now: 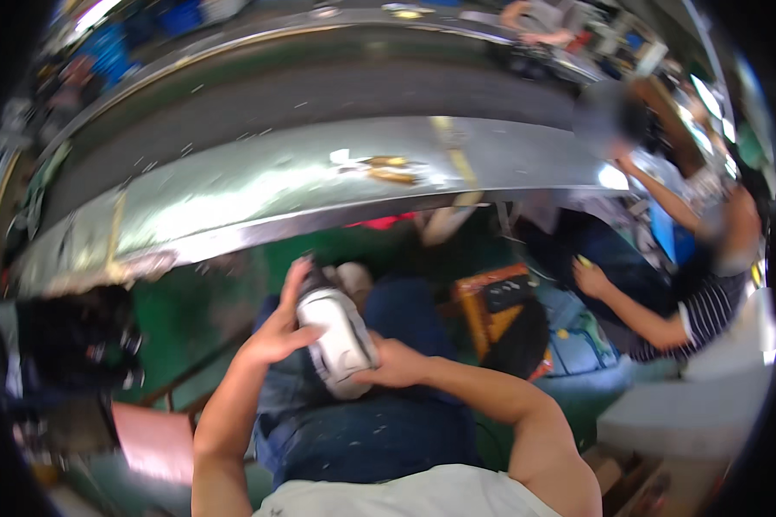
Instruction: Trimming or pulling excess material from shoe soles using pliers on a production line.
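Over my lap I hold a white shoe with dark edging, tilted and somewhat blurred. My left hand lies along its left side, fingers pointing up toward the far end and thumb across the white surface. Around the near right end, my right hand is closed on it, with some of its fingers hidden behind. Beyond my knees, a yellow-handled tool, too blurred to name exactly, lies on the metal ledge.
A dark conveyor belt runs behind the ledge. At right sits a co-worker with a striped sleeve. An orange-and-black box and a blue bag rest beside my right knee. A pink panel stands at lower left.
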Tool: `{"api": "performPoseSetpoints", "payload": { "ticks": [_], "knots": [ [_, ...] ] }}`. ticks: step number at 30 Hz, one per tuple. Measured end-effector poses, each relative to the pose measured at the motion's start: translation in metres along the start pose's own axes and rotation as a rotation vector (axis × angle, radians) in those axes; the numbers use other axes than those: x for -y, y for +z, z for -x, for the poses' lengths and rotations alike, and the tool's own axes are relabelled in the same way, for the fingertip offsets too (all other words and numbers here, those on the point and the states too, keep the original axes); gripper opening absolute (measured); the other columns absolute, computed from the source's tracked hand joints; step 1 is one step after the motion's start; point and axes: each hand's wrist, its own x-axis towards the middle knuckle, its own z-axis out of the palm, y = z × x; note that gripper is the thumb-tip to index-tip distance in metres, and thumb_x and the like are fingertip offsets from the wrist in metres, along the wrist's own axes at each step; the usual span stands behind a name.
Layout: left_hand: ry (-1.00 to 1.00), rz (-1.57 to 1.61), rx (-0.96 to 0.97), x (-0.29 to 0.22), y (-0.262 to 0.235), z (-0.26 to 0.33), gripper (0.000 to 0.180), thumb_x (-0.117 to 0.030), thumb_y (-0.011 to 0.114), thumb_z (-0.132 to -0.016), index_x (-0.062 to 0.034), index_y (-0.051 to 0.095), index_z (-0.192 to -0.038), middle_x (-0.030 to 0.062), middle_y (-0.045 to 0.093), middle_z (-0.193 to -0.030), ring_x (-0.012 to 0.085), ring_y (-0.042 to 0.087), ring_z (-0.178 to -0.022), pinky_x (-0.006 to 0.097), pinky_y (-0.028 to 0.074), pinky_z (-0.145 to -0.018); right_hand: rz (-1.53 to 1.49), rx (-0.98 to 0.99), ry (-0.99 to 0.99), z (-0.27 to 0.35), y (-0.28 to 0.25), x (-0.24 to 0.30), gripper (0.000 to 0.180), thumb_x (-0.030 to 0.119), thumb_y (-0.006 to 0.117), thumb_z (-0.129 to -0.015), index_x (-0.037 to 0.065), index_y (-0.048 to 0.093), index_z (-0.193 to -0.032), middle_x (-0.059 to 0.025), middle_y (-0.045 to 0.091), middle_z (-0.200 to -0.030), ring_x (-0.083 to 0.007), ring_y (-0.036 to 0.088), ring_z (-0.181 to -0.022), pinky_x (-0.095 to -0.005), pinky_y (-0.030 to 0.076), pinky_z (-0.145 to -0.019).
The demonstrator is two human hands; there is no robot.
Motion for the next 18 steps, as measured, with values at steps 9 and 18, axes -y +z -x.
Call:
{"api": "performPoseSetpoints", "payload": {
  "ticks": [9,18],
  "knots": [
    [0.048,0.062,0.036,-0.015,0.001,0.024,0.116,-0.009,0.071,-0.071,-0.0139,0.003,-0.164,0.0198,-0.015,-0.168,0.034,-0.005,-0.158,0.042,0.012,-0.126,-0.081,0.061,0.04,0.001,0.005,0.022,0.096,0.033,0.081,-0.085,0.003,0.025,-0.157,-0.0242,0.062,-0.134,-0.0405,0.064,-0.121,-0.0428,0.051,-0.103],
    [0.143,-0.062,-0.299,-0.019,0.028,0.03,0.091,-0.025,0.078,-0.09,-0.01,0.022,-0.159,0.0215,0.001,-0.168,0.0344,0.01,-0.156,0.044,0.019,-0.123,-0.03,0.126,-0.019,-0.008,0.003,0.03,0.098,0.035,0.081,-0.086,0.001,0.023,-0.156,-0.0255,0.063,-0.132,-0.0415,0.064,-0.119,-0.0439,0.052,-0.101]
  ]
}}
